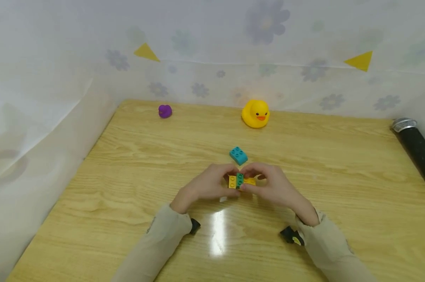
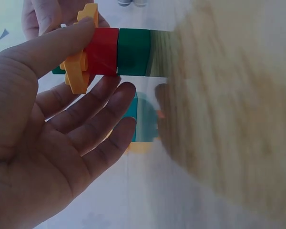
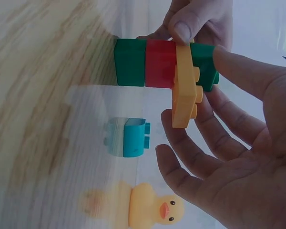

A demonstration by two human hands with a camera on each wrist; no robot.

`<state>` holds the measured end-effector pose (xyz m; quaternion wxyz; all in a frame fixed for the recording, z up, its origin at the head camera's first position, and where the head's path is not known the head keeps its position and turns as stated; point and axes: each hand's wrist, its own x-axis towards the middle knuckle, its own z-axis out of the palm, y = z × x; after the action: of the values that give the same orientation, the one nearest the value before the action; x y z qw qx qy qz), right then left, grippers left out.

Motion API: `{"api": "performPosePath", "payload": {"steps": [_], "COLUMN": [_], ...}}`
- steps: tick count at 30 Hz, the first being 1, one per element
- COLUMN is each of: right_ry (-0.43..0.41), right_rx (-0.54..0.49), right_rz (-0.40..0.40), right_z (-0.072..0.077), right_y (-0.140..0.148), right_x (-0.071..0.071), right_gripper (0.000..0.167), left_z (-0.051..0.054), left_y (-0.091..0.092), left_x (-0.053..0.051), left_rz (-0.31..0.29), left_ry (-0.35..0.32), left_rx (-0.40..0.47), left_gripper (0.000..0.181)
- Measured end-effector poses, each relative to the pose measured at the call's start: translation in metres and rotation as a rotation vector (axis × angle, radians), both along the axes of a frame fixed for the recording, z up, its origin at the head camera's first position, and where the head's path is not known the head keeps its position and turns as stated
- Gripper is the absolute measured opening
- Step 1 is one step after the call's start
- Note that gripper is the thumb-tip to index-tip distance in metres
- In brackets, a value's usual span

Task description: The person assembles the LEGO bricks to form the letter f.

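Both hands hold a small upright stack of toy building blocks just in front of the person. From the bottom it runs a green block (image 3: 130,62), a red block (image 3: 160,63), a wide yellow plate (image 3: 184,95) and a second green block (image 1: 239,180) on top. My left hand (image 1: 212,181) grips the stack from the left, its thumb on the red block and yellow plate. From the right, my right hand (image 1: 273,185) pinches the top green block between thumb and fingers. A teal block (image 1: 238,155) lies beyond the hands, studs up.
A yellow rubber duck (image 1: 256,114) and a small purple duck (image 1: 165,111) sit along the back of the wooden table (image 1: 127,156). A black microphone (image 1: 416,150) lies at the right. White flowered cloth (image 1: 205,47) closes off the back and left.
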<state>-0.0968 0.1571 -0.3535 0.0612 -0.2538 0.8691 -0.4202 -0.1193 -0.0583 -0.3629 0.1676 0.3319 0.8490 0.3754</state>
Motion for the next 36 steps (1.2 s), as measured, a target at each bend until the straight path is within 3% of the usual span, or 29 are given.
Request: {"api": "performPosePath", "payload": {"steps": [7, 11, 17, 22, 25, 29, 36], "right_ry": [-0.068, -0.112, -0.172, -0.192, -0.157, -0.116, -0.137], "right_rx": [-0.061, -0.098, -0.112, -0.06, -0.007, 0.038, 0.121], "right_rz": [0.053, 0.01, -0.074, -0.177, -0.209, -0.212, -0.216], "right_z": [0.006, 0.009, 0.001, -0.007, -0.01, -0.014, -0.019], "right_y": [0.002, 0.003, 0.002, 0.0, -0.004, -0.009, -0.017], "right_x": [-0.007, -0.02, -0.044, -0.059, -0.064, -0.069, -0.074], "right_gripper": [0.022, 0.022, 0.025, 0.03, 0.031, 0.032, 0.049], "left_z": [0.001, 0.002, 0.003, 0.004, 0.005, 0.005, 0.005], "left_y": [0.0, -0.001, 0.0, 0.0, 0.0, -0.001, -0.001], "left_x": [-0.001, -0.002, -0.002, -0.002, -0.002, -0.002, -0.001], "left_rz": [-0.013, -0.008, -0.005, 0.006, 0.01, 0.011, 0.007], "left_ry": [0.032, 0.024, 0.018, 0.008, 0.005, 0.008, -0.002], "left_rx": [-0.036, -0.052, -0.067, -0.083, -0.087, -0.086, -0.077], "left_gripper": [0.039, 0.038, 0.039, 0.037, 0.037, 0.038, 0.038]}}
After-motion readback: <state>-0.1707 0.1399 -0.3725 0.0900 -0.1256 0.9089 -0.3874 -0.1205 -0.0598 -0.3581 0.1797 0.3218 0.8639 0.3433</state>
